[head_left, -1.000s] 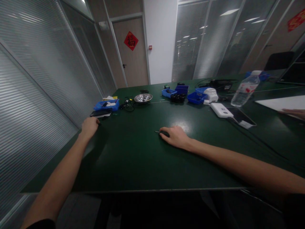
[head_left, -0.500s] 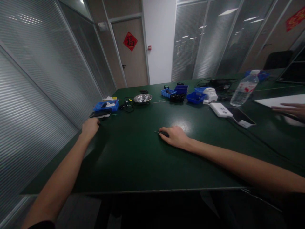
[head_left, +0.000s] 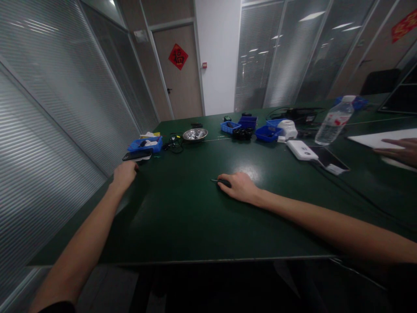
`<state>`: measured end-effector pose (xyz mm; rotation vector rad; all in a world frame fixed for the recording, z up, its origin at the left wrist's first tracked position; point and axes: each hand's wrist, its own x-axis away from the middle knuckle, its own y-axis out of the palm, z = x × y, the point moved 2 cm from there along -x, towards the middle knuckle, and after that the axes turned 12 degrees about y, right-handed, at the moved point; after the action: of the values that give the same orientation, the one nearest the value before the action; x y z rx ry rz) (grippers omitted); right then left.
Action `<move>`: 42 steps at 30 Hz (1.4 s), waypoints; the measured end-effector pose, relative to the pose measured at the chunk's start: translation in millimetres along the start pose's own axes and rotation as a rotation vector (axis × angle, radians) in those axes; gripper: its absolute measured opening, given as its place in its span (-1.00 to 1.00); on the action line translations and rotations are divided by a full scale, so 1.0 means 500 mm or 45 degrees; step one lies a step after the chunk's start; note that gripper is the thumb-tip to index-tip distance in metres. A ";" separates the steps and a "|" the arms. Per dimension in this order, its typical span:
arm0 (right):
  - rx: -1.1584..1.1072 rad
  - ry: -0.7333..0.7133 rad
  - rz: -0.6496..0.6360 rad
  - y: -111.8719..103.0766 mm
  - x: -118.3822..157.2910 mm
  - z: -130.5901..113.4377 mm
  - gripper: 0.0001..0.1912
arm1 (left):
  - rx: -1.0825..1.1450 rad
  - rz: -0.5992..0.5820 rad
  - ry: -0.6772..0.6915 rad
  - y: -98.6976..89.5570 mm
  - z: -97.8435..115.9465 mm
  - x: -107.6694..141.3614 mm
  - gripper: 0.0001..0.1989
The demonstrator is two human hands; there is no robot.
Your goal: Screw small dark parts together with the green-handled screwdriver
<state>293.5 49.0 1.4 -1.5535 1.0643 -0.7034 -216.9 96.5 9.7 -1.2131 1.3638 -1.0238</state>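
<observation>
My right hand [head_left: 240,186] rests on the green table [head_left: 176,221], its fingers closed around the dark handle of a small screwdriver [head_left: 224,183]. The screwdriver's thin metal shaft points left, low over the tabletop. Farther left, my left hand [head_left: 124,174] is closed near the table's left side. A small dark bit shows at its fingertips, too little to name. Just beyond that hand lies a flat black phone-like object [head_left: 137,155], in front of a blue tray [head_left: 153,144] with small items in it.
A metal bowl [head_left: 195,135] with small pieces and black cables [head_left: 176,143] sit farther back. Blue bins [head_left: 267,134], a white power strip [head_left: 301,150] and a water bottle [head_left: 335,121] stand to the right. Another person's hand [head_left: 399,150] is over white sheets at the right edge.
My left hand has shifted very slightly right. My right hand and the screwdriver stay in place. The other person's hand at the right edge has moved a little over the white sheets.
</observation>
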 end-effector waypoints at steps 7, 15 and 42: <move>0.015 -0.013 0.016 0.004 -0.002 0.003 -0.54 | 0.018 -0.009 0.018 -0.005 0.008 0.003 -0.63; 0.020 -0.015 0.042 0.007 -0.002 0.005 -0.54 | 0.031 0.025 0.017 -0.014 0.013 0.010 -0.62; -0.015 -0.219 0.068 0.012 -0.002 0.001 -0.57 | 0.986 0.217 1.344 -0.049 0.479 0.113 -0.73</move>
<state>292.1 50.0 -4.3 -1.5603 0.9793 -0.5177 23.7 42.9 -7.8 0.0939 1.5105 -1.9426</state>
